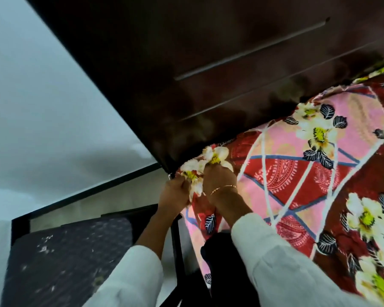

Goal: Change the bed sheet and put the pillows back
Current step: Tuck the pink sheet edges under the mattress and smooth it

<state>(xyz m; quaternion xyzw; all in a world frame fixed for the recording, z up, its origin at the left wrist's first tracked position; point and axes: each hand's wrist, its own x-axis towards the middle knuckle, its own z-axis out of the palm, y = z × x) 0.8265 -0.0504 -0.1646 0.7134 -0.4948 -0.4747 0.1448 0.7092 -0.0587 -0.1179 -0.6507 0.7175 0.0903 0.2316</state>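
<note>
Floral sheet point(308, 173) bunched in left hand point(175, 191) and right hand point(220, 180), both gripping its corner, apparently to tuck it beside the headboard point(208, 63).

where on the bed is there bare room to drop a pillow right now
Free: the flat floral sheet right of the right hand, below the dark headboard. Crowded: the corner, where the left hand and right hand grip bunched sheet.

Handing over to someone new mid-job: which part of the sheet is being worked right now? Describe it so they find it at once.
Start at the dark brown headboard and follow its lower edge to its corner. There the floral bed sheet bunches, held in the grip of the left hand and right hand. That corner shows white, yellow-centred flowers gathered together, unlike the flat pink and red sheet beside it.
</note>
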